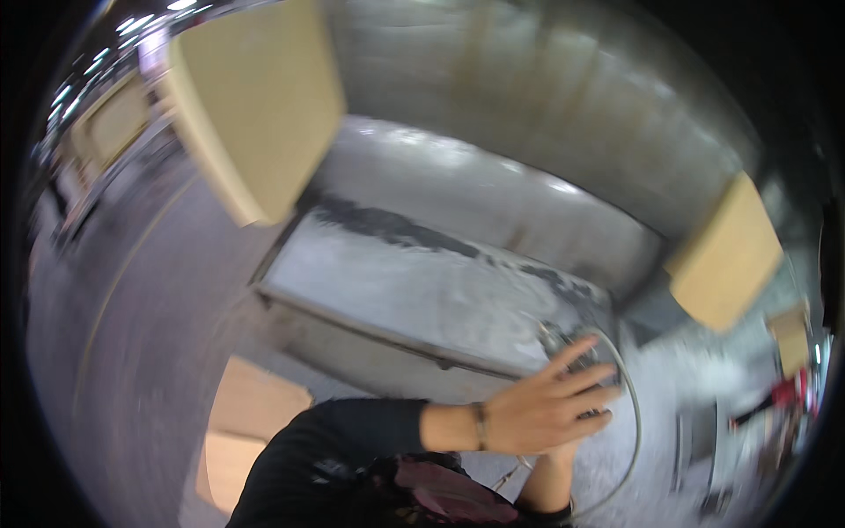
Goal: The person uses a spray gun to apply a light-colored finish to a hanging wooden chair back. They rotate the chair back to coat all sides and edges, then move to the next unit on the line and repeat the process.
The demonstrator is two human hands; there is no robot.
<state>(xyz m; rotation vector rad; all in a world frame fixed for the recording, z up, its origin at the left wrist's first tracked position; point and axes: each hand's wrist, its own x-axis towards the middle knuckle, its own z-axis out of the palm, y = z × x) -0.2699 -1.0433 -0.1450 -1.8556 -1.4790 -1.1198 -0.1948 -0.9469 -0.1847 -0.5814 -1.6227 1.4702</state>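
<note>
My left hand (539,412), with a dark bracelet at its wrist, reaches in from the lower left under a black sleeve. Its fingers are spread apart, and it lies over my right hand (556,459), hiding most of that one. Just past the fingers a small metal spray gun (553,340) shows in part, blurred. A pale hose (635,414) loops from it down the right side toward my body. My right hand appears closed around the gun, though its fingers are covered.
A low metal trough (396,282), powdery inside, stands ahead against a stained metal wall (528,79). Pale yellow panels (255,106) rise at left, with another panel (731,255) at right. Tan boards (251,400) lie lower left. A person in red (783,396) is far right.
</note>
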